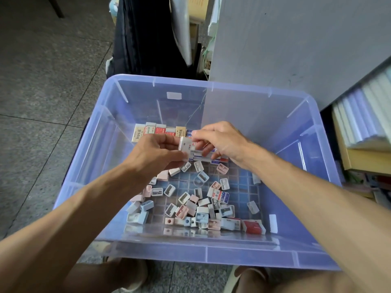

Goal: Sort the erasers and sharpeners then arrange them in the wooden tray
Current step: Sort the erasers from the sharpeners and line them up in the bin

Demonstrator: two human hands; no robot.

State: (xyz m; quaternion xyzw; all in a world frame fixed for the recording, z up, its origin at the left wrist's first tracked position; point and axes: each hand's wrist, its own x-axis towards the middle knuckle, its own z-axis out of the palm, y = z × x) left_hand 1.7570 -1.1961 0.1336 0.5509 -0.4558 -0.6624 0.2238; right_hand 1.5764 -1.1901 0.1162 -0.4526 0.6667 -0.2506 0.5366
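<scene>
A translucent blue plastic bin (pixel 211 253) sat on a grey tiled floor (pixel 42 102), filling most of the view, with a grey cabinet (pixel 296 39) behind it and stacked books (pixel 364 115) to its right. Both forearms reached down into the bin from the near edge. The left hand (pixel 156 152) had its fingers curled around a small white eraser (pixel 186 145), held upright above the bin floor. The right hand (pixel 222 140) met it from the other side, its thumb and forefinger pinching the top of that same eraser while the other fingers hung loosely curled. Along the far wall of the bin a row of sleeved erasers (pixel 157 132) stood side by side, partly hidden behind the hands. Loose sharpeners (pixel 190 206) in white, pink and pale blue lay scattered over the near half of the bin floor, with a red-sleeved eraser (pixel 254 227) near the front right corner.
</scene>
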